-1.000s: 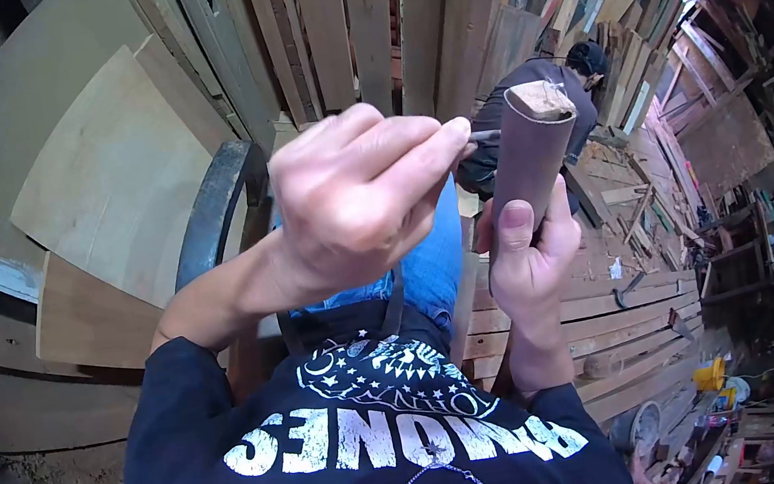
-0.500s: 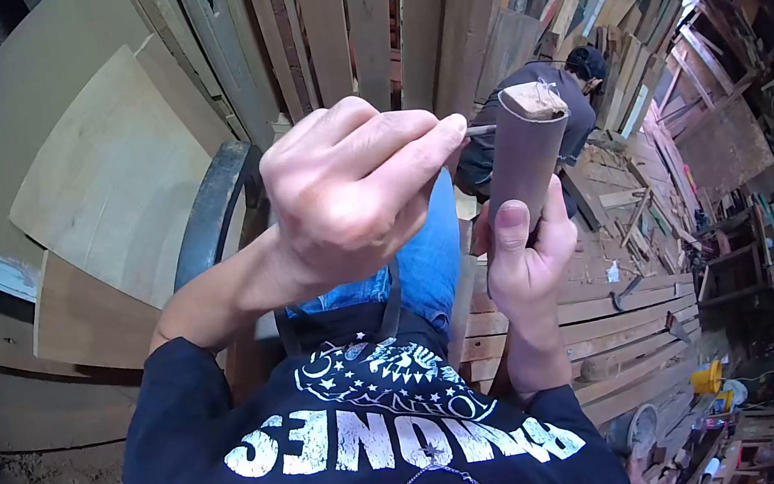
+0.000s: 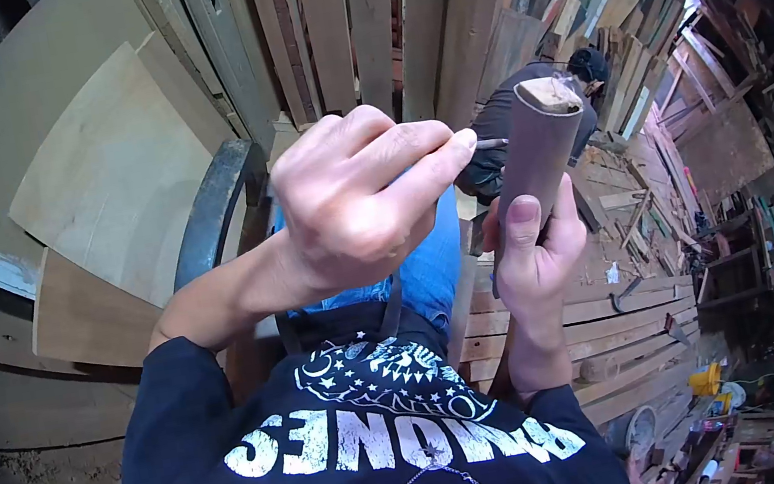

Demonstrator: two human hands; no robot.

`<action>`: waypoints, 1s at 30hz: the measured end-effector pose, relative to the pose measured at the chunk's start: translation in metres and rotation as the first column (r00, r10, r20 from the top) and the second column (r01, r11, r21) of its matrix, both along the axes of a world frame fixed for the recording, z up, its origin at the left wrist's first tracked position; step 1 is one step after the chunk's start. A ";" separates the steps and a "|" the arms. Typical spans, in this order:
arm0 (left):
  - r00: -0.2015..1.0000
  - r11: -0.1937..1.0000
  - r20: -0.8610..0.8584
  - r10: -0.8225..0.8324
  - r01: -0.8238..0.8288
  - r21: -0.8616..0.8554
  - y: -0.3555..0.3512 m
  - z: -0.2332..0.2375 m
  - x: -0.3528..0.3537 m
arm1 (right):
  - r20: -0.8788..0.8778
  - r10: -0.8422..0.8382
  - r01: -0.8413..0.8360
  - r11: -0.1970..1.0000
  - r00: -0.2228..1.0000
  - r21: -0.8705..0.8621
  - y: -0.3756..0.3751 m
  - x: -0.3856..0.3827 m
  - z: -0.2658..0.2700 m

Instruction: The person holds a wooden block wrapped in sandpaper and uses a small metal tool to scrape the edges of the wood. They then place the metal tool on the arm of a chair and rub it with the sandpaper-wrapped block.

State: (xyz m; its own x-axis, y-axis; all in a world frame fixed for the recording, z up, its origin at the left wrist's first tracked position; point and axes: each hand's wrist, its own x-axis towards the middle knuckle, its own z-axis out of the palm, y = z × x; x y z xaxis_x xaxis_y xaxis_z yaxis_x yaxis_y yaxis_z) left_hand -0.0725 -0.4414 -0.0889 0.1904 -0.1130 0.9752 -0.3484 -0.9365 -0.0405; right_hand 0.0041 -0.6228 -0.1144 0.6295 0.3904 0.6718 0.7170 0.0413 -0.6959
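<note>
Since half a second ago your right hand (image 3: pixel 533 254) has carried the brown roll (image 3: pixel 536 162) a little to the right. Your left hand (image 3: pixel 355 196) has dropped slightly and followed it.

Your left fingers are bunched together, with thumb and forefinger pinched on a thin metal tool (image 3: pixel 491 142). Only its short tip shows beyond your fingertips. It points straight at the side of the roll, just below the roll's upper end (whether the tip touches the surface is too fine to tell).

Your right fingers are wrapped round the lower part of the roll. The thumb lies flat up its near face and the other fingers are curled behind it. The roll stands nearly upright above them, leaning a little to the right, and a pale wooden core (image 3: pixel 550 94) shows at its top.

Below your left fingers lie your blue jeans (image 3: pixel 431 265), and beside your left wrist curves a black bar (image 3: pixel 215 208). Well beyond your left knuckles a pale plywood sheet (image 3: pixel 108 175) leans against upright boards. Past both sets of fingertips, behind the roll, another person (image 3: pixel 501 117) in a dark top crouches among stacked timber. Under your right wrist run floor planks (image 3: pixel 620 306), and far below and to the right of it sits a yellow container (image 3: pixel 708 380).
</note>
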 end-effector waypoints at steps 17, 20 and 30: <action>0.999 1.000 0.027 0.026 -0.026 0.003 0.003 0.002 0.000 | 0.046 -0.110 0.112 0.992 0.993 -0.049 0.002 0.005 0.002; 0.998 1.000 0.061 -0.004 0.003 0.012 0.004 0.005 -0.002 | -0.142 -0.092 0.089 0.996 0.986 -0.026 0.000 0.011 0.010; 0.995 0.998 0.080 -0.063 0.061 0.031 0.003 0.009 -0.006 | -0.100 0.077 -0.077 0.997 0.992 0.003 -0.012 0.008 0.011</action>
State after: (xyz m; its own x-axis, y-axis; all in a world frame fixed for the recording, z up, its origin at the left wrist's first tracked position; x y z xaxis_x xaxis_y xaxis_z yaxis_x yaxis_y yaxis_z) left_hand -0.0781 -0.4386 -0.0799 0.1028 -0.1501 0.9833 -0.4005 -0.9111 -0.0972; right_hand 0.0124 -0.6343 -0.1037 0.6617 0.4411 0.6064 0.6384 0.0927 -0.7641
